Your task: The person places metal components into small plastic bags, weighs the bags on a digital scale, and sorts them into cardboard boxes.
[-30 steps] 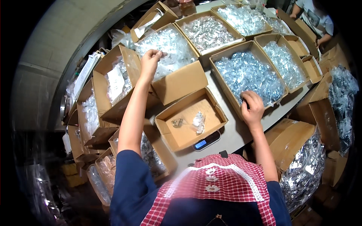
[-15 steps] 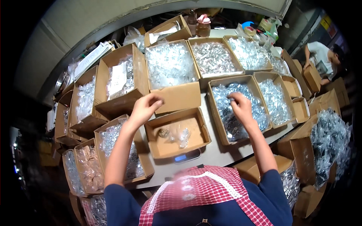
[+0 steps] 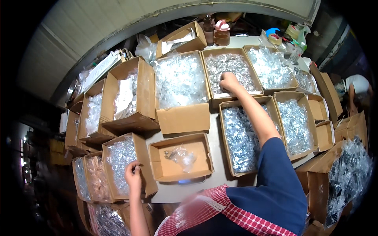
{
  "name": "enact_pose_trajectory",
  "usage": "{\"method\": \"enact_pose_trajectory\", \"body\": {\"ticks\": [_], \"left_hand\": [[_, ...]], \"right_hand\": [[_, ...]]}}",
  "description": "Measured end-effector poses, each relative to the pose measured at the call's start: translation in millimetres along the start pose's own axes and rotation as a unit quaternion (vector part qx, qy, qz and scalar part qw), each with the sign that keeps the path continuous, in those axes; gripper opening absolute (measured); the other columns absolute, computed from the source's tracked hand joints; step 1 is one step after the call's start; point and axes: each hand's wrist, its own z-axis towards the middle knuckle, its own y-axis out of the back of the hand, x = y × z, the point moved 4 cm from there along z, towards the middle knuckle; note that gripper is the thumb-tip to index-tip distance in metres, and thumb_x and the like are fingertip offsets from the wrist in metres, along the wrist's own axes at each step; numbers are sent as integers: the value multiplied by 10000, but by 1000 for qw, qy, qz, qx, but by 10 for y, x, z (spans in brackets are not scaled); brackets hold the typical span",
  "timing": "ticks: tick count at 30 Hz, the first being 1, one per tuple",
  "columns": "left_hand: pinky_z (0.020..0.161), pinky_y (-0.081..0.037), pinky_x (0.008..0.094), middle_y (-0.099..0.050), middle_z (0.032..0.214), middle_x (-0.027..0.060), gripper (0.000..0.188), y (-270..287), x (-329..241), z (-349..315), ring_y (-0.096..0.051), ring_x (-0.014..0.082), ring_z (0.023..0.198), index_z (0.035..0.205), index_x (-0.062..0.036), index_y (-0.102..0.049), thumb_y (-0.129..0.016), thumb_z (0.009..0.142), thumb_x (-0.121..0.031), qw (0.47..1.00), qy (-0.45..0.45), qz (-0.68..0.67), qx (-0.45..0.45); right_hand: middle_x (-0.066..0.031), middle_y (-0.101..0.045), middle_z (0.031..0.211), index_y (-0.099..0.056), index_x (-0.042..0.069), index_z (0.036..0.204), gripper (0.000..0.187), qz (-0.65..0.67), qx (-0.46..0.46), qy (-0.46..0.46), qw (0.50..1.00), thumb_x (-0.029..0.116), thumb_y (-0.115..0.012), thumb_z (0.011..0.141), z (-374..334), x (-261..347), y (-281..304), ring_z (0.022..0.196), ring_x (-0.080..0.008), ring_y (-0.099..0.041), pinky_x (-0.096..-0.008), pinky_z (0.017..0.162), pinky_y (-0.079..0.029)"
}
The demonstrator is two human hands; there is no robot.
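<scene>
My right hand [image 3: 229,82] reaches into the back middle box [image 3: 210,90], its fingers bent down at a heap of small clear packets with silvery metal pieces [image 3: 232,65]; whatever lies between the fingertips is hidden. At the left, my left hand [image 3: 133,174] is over the right edge of a box of small clear packets [image 3: 122,155]. Its fingers are curled with a small dark spot by the fingertips, too small to name. Between the arms sits a shallow cardboard box [image 3: 160,159] holding a few clear packets [image 3: 185,158]. It rests on a scale with a lit blue display [image 3: 189,181].
Open boxes surround the worktop: bluish metal packets [image 3: 238,141] at right, clear packets [image 3: 179,78] at back, brownish packets [image 3: 95,173] at left. A pink-lidded jar [image 3: 222,33] and bottle [image 3: 208,31] stand behind. Another person [image 3: 357,86] bends at far right beside large cartons.
My right hand has moved from the bluish-packet box to the back middle box. My left hand has dropped from above the shallow box to the left box. The view has shifted.
</scene>
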Motion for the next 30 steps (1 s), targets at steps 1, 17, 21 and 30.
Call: {"method": "enact_pose_trajectory", "body": {"ticks": [1, 17, 21, 30], "left_hand": [[873, -471, 324, -655, 1011, 105, 136, 14, 56, -130, -611, 203, 933, 942, -12, -664, -568, 860, 36, 1000, 17, -5, -19], [950, -424, 349, -584, 1044, 104, 129, -288, 151, -189, -551, 254, 1034, 931, -5, -664, -566, 855, 30, 992, -3, 61, -108], [930, -440, 340, -592, 1027, 101, 145, -305, 158, -178, -570, 239, 997, 951, -5, -662, -571, 847, 39, 991, -24, 69, -108], [920, -424, 337, -567, 1016, 100, 113, -331, 65, -181, -544, 241, 988, 898, 0, -620, -542, 838, 57, 994, 10, 59, -91]], "right_hand": [[-129, -673, 694, -695, 4, 821, 138, 117, 22, -77, 990, 114, -632, 767, -160, 34, 146, 704, -235, -674, -353, 711, -527], [-223, -610, 1024, -440, -19, 1247, 433, 756, 122, -123, 631, 336, -472, 1001, -671, -274, 1130, 1058, -467, -614, -511, 930, -552], [-250, -634, 1111, -520, -30, 1194, 425, 737, 111, -137, 652, 337, -530, 979, -683, -553, 1240, 1073, -428, -620, -458, 913, -568], [-9, -570, 644, -564, -29, 1147, 683, 689, 123, -77, 710, 614, -453, 947, -861, -676, 1556, 494, -88, -475, -227, 465, -366]]}}
